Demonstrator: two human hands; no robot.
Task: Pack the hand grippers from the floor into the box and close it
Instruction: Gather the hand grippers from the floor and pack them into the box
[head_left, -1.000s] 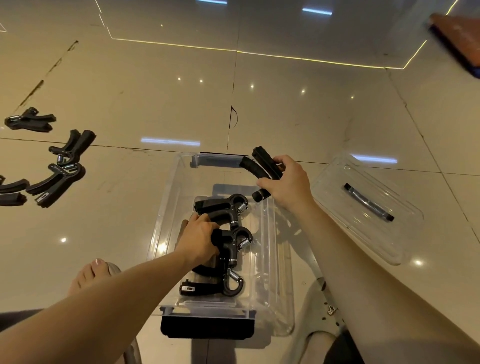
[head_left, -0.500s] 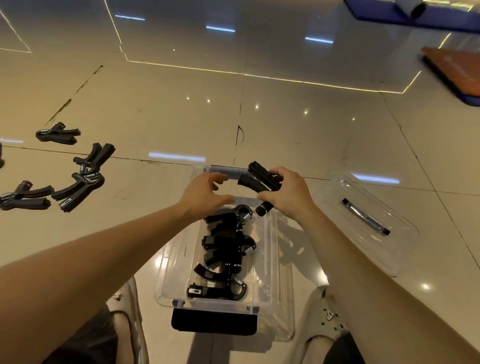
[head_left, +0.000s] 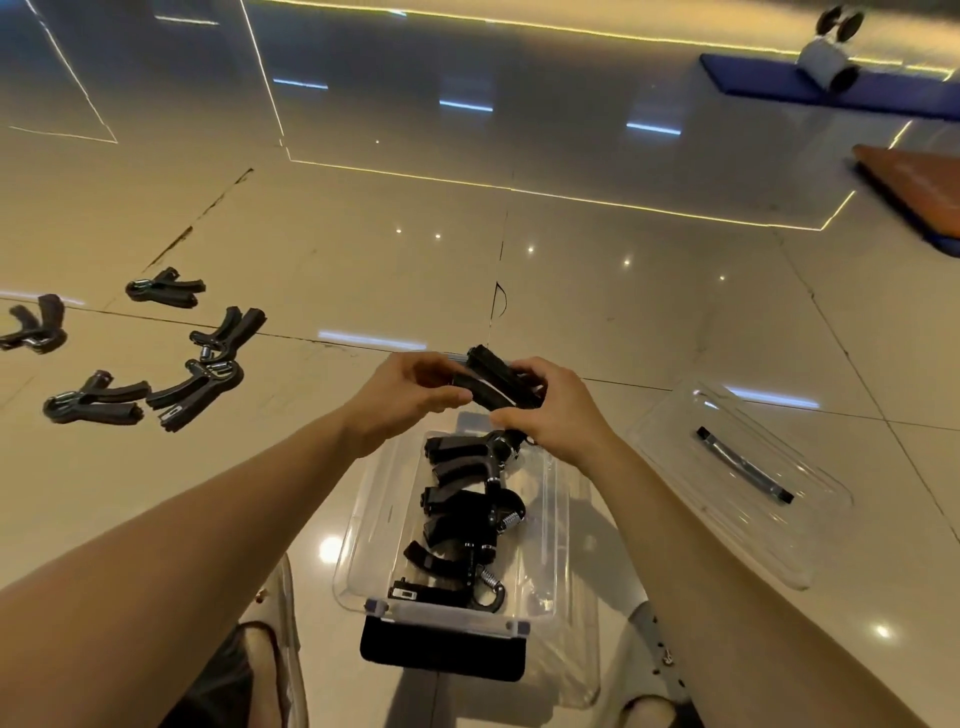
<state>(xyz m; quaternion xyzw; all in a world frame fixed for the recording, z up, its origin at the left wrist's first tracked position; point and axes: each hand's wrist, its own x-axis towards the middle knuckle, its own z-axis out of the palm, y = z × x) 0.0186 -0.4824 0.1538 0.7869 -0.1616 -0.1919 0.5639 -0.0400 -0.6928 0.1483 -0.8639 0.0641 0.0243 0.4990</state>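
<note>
A clear plastic box (head_left: 363, 525) stands on the floor between my feet, with three black hand grippers (head_left: 467, 519) lying in a row inside it. Above its far end, both hands hold one more black hand gripper (head_left: 493, 384). My left hand (head_left: 410, 395) pinches the handle ends from the left. My right hand (head_left: 550, 410) grips the same gripper from the right and covers its spring end. Several black hand grippers (head_left: 192, 384) lie loose on the floor at the left.
The box's clear lid (head_left: 737, 483) with a dark handle lies on the floor to the right. An orange mat (head_left: 914, 192), a blue mat (head_left: 831, 93) and a wheeled roller (head_left: 831, 52) sit far right. My feet in sandals flank the box.
My left hand has risen out of the box and taken hold of the gripper that my right hand was holding. The view has tilted up, showing more floor.
</note>
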